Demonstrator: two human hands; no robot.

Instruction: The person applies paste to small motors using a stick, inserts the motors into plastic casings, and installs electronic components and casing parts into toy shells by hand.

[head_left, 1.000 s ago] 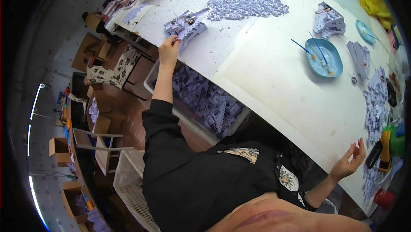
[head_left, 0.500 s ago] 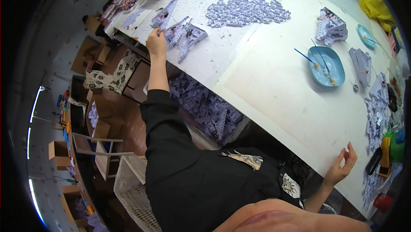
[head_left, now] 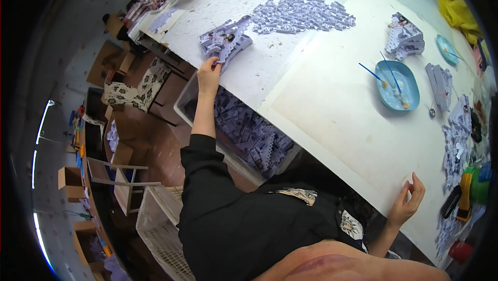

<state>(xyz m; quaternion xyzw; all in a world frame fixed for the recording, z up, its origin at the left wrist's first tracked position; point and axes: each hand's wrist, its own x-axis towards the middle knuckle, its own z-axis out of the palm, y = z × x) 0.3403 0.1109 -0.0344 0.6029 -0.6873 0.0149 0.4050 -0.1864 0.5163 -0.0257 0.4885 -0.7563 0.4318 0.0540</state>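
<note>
My left hand [head_left: 208, 77] reaches to the table's left edge, its fingers closed on the near tip of a toothed lavender plastic part [head_left: 224, 47]. That part lies on a small heap of like parts, with thin wires and small dark pieces showing on top. How many parts the fingers hold is hidden. My right hand [head_left: 407, 203] hovers by the table's front edge on the right, fingers apart and slightly bent, holding nothing. Beyond it stands a blue dish [head_left: 417, 90] with two blue-handled brushes and whitish stuff in it.
Small lavender pieces [head_left: 303, 15] cover the far middle. Lavender assemblies [head_left: 404, 42] and a yellow tool [head_left: 465, 194] lie to the right. Under the table edge is a clear bin [head_left: 236, 162] of lavender parts. A white plastic crate [head_left: 161, 229] and a folding chair [head_left: 123, 185] stand at lower left.
My left hand has moved nearer and slightly right. The lavender part that lay apart at the far left is now on the heap. My right hand has shifted slightly left.
</note>
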